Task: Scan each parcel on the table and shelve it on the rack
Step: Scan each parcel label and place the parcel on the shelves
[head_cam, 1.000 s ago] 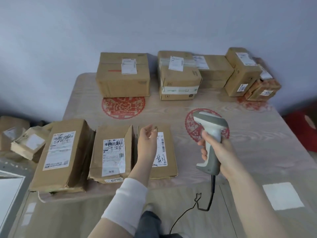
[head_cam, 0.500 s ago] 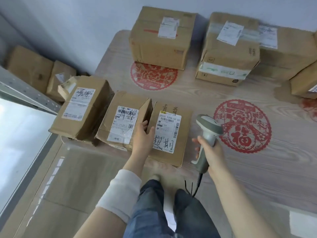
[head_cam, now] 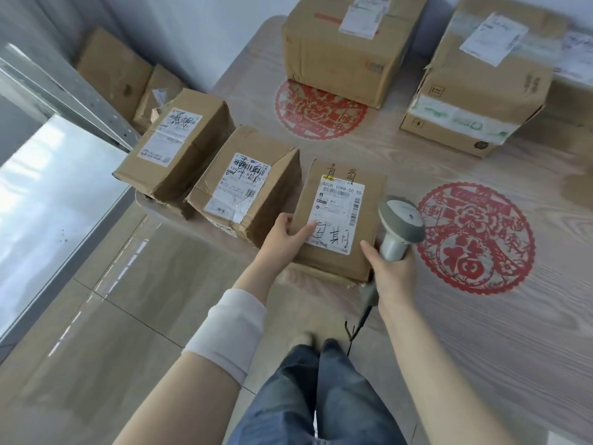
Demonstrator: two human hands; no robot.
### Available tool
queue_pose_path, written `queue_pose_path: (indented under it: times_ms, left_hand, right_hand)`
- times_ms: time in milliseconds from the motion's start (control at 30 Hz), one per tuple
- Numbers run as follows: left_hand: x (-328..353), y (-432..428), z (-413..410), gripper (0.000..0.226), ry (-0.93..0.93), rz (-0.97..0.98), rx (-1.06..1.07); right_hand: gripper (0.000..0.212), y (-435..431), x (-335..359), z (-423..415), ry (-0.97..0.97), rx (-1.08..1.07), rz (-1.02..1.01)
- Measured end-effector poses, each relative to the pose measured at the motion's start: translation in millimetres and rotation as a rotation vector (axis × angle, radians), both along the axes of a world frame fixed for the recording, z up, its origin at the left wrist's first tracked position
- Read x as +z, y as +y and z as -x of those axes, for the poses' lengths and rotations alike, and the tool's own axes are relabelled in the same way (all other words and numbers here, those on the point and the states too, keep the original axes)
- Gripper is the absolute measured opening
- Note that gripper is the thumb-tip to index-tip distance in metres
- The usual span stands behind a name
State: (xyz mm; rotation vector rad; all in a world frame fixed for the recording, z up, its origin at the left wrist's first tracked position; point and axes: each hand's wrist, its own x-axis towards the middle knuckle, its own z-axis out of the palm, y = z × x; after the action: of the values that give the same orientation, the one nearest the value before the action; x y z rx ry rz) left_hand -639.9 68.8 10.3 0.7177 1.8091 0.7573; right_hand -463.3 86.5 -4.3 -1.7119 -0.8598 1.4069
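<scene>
A flat parcel (head_cam: pixel 340 220) lies label up at centre frame, on the worktop (head_cam: pixel 481 332) near its front edge. The left hand (head_cam: pixel 285 234) has its grip pinched on the parcel's left edge, with the thumb on the label. Just right of the parcel, the right hand (head_cam: pixel 390 271) has its grip closed round the handle of a grey scanner (head_cam: pixel 399 226). A taller parcel (head_cam: pixel 244 184) sits just left, and the rack (head_cam: pixel 73 88) crosses the upper left.

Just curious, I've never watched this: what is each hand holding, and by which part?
The left hand grips the flat parcel at its near left edge, thumb on top. The right hand holds the scanner by its handle.
</scene>
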Motion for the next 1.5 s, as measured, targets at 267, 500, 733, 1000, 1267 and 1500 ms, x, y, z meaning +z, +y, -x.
queue_pose_path:
  times_ms: [267, 500, 733, 1000, 1267, 1500]
  left_hand:
    - [34, 13, -26, 0.029, -0.502, -0.184, -0.037]
    - [64, 27, -26, 0.083, -0.605, -0.172, -0.221]
    - [77, 44, -18, 0.093, -0.6, -0.357, -0.236]
    - [108, 71, -17, 0.104, -0.511, -0.552, -0.204]
    - [131, 85, -15, 0.094, -0.436, -0.644, -0.177]
    - [135, 85, -15, 0.091, -0.418, -0.67, -0.176]
  right_hand:
    - [0.034, 13, 65, -59, 0.048, -0.084, -0.18]
    - [0.021, 4, 129, -64, -0.039, -0.048, -0.367]
    - [0.012, -6, 192, -69, -0.112, -0.047, -0.451]
    - [0.048, -5, 278, -37, 0.087, 0.271, -0.365]
    - [0.045, 4, 289, -27, 0.034, 0.335, -0.345]
    - [0.041, 3, 290, -28, 0.066, 0.373, -0.327]
